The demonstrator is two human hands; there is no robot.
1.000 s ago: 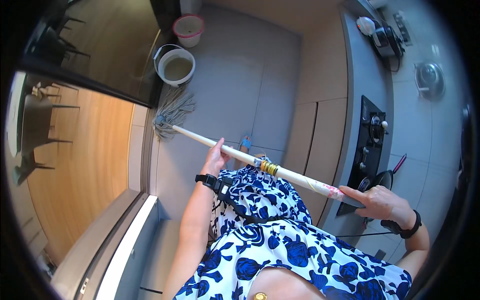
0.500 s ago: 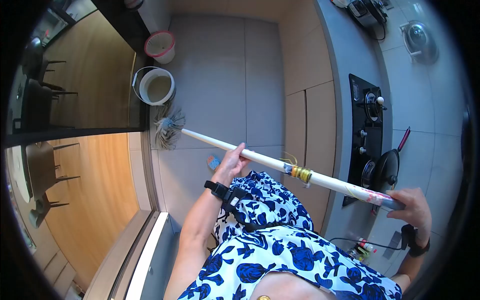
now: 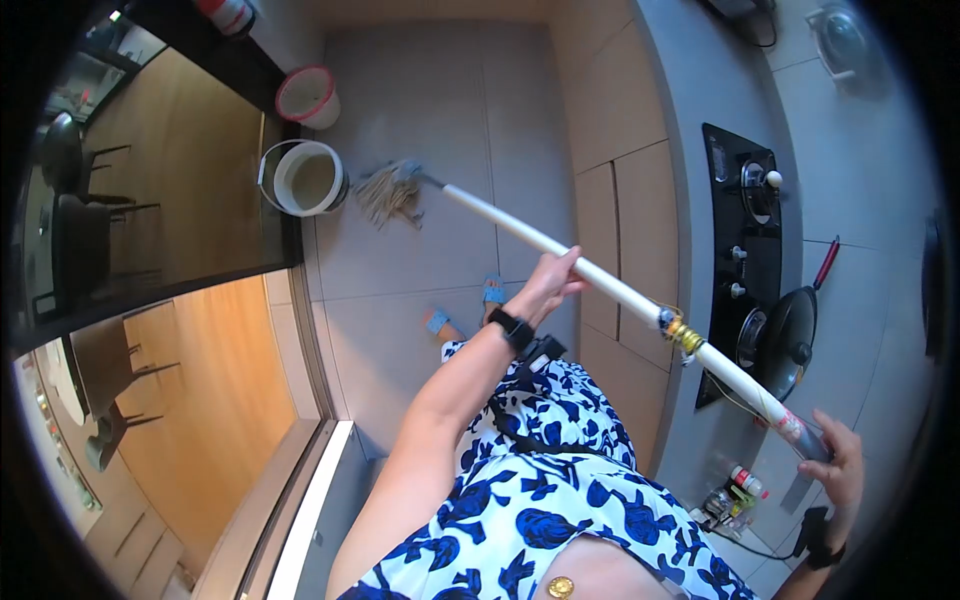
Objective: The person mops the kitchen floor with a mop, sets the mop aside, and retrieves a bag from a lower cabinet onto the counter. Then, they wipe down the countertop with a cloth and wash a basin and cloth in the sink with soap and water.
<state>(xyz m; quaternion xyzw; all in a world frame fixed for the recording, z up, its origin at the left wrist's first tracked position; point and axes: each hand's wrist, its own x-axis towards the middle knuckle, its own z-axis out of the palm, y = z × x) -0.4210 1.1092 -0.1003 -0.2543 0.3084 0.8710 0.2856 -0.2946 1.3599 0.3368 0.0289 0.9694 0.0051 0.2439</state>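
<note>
Mop [image 3: 620, 290] slants across grey tile floor [image 3: 400, 280]; its head is just beside white bucket [image 3: 284, 185], floor contact can't tell; left hand [image 3: 545, 283] wrapped round mid-pole; right hand [image 3: 840, 460] half open at grey end, grip can't tell; counter [image 3: 690, 200] alongside carries black hob [image 3: 735, 180]; pink-rimmed bin [image 3: 325, 113] behind bucket.

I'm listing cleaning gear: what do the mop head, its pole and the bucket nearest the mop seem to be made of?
Mop head: probably cotton or similar yarn, matte, from its loose grey-beige strands.
Pole: smooth and white with a soft sheen; coated metal, plastic or painted wood, I can't tell which.
Bucket: likely moulded plastic, judging by its even white wall.
</note>
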